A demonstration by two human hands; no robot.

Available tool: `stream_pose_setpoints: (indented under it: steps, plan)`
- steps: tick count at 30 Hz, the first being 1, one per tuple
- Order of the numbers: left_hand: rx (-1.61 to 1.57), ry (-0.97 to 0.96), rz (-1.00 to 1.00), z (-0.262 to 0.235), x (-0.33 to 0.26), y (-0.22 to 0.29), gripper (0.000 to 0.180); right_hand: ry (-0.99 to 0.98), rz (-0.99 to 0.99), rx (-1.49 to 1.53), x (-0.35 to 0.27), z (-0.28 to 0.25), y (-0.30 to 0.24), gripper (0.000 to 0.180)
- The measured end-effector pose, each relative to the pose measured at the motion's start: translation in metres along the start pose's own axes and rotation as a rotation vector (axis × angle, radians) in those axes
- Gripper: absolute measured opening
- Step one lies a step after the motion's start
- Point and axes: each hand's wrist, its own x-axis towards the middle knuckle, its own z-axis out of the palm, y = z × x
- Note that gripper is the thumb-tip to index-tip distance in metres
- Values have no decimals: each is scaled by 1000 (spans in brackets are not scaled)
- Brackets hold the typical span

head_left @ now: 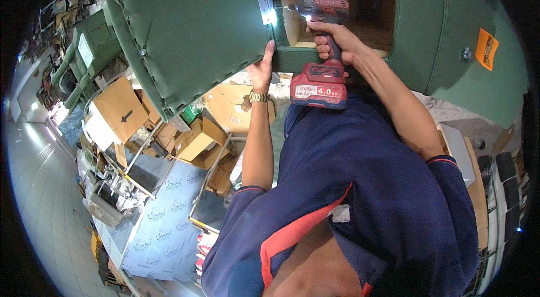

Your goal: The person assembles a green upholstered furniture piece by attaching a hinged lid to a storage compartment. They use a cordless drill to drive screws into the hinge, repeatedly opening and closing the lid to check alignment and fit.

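My right hand (336,41) is wrapped round the grip of a red and black cordless impact driver (323,9), with a finger at its trigger. The driver's lamp is lit and its nose points left toward a metal hinge (264,5), brightly lit at its lower end. The hinge sits on the edge of a green upholstered door (197,30), which stands swung out to the left of the green padded cabinet (416,16). Below the hinge, my left hand (261,71) holds the door's lower corner; some of its fingers are hidden. Whether the bit touches a screw cannot be made out.
The cabinet's dark opening (365,13) lies behind the driver. An orange tag (486,49) hangs on the green side at right. Lower left are cardboard boxes (199,140), a film-covered sheet panel (163,224) and metal frames. A tiled floor (42,201) runs along the far left.
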Motion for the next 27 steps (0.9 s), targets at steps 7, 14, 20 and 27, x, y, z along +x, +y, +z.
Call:
stream_pose_setpoints:
  steps: [7,14,20,27]
  plan:
    - [6,-2,69,-1,3,-9,30,-45,42,47,6,-7,-1,19]
    - [-42,-24,77,2,6,-19,30,-29,46,73,8,-10,-4,18]
    - [-79,-27,57,2,5,-15,31,-69,52,50,9,-12,-5,18]
    - [-70,254,45,7,-27,2,35,-83,46,52,9,-12,-6,19]
